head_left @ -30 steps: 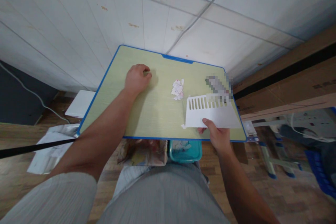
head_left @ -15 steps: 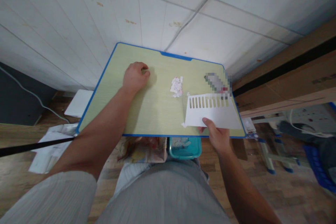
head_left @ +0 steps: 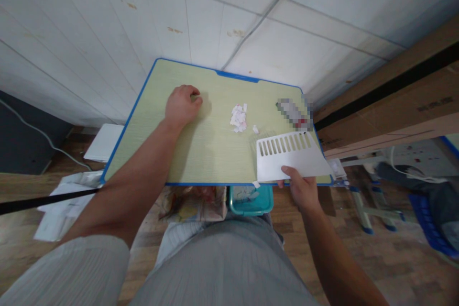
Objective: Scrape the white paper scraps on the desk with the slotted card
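Observation:
My right hand (head_left: pixel 301 189) grips a white slotted sheet (head_left: pixel 287 168), thumb on top and fingers underneath, at the table's front right edge. A row of long slots runs along the sheet's far side. Beside its left corner, at the table edge, is a small paper scrap (head_left: pixel 256 184); another scrap (head_left: pixel 256 129) lies just beyond the sheet. A pile of torn white paper scraps (head_left: pixel 239 118) sits in the middle of the table. Left of the pile, my left hand (head_left: pixel 182 105) rests on the tabletop, fingers loosely curled, with a gap between thumb and forefinger; its palm is hidden.
The pale green table (head_left: pixel 211 153) has a blue rim and stands against a white wall. A pixelated object (head_left: pixel 292 114) lies at its back right. Below the front edge is a teal bin (head_left: pixel 251 205). Cardboard boxes (head_left: pixel 394 100) stand close on the right.
My right hand has drawn the slotted sheet toward me, and a small scrap has moved with it to the front edge. My left hand stays in place. The view has shifted slightly.

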Tool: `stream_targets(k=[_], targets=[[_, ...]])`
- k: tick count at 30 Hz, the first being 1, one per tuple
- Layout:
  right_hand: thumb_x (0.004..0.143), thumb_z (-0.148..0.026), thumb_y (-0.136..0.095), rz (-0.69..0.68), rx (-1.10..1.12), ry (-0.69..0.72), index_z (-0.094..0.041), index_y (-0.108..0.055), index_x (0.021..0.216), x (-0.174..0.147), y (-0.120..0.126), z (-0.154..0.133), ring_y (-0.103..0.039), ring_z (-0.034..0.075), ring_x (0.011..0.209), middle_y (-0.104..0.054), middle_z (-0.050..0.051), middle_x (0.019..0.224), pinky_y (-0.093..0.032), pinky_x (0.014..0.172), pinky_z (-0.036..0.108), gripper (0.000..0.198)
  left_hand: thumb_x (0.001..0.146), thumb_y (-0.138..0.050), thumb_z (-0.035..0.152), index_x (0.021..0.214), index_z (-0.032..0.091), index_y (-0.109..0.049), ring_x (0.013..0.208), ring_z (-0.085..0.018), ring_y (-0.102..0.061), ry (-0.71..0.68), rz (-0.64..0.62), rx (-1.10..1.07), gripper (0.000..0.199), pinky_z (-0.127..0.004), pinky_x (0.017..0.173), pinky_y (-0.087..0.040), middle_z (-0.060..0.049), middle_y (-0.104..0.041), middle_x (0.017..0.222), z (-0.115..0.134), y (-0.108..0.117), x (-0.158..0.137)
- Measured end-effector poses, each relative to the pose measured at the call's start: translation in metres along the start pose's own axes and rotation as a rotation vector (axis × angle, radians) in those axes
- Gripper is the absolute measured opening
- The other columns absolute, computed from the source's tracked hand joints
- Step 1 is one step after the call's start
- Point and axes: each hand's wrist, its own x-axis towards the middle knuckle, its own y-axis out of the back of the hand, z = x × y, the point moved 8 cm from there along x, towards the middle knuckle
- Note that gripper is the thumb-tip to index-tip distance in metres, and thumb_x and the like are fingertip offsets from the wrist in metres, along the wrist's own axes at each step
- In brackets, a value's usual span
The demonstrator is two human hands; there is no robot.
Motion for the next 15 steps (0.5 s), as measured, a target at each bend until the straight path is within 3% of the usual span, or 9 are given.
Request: stream_targets(k=[3,15], targets=[[0.09,-0.049,-0.087,-0.035,-0.025,-0.002,-0.031,-0.066,0.064,-0.0004,-0.0037,0.0001,-0.061,0.025,0.054,-0.063,0.002,0.053,-0.06,0.059,0.044,0.038,0.1,-0.063,0.033,0.115,0.025,-0.078,0.136,-0.04,-0.069,-0.004,0.003,0.0,0.023,-0.057,0.13,-0.051,-0.015,-0.082,0.135,0.0004,0.0,0.0001],[0.08,-0.044,-0.086,-0.057,-0.049,-0.08,-0.031,-0.065,0.067,-0.0003,-0.0012,-0.0015,-0.057,0.023,0.048,-0.061,-0.001,0.05,-0.05,0.046,0.038,0.028,0.1,-0.063,0.035,0.115,0.025,-0.079,0.136,-0.04,-0.07,-0.004,-0.015,0.008,0.024,-0.057,0.128,-0.054,-0.015,-0.083,0.136,0.0033,0.0021,-0.0022]])
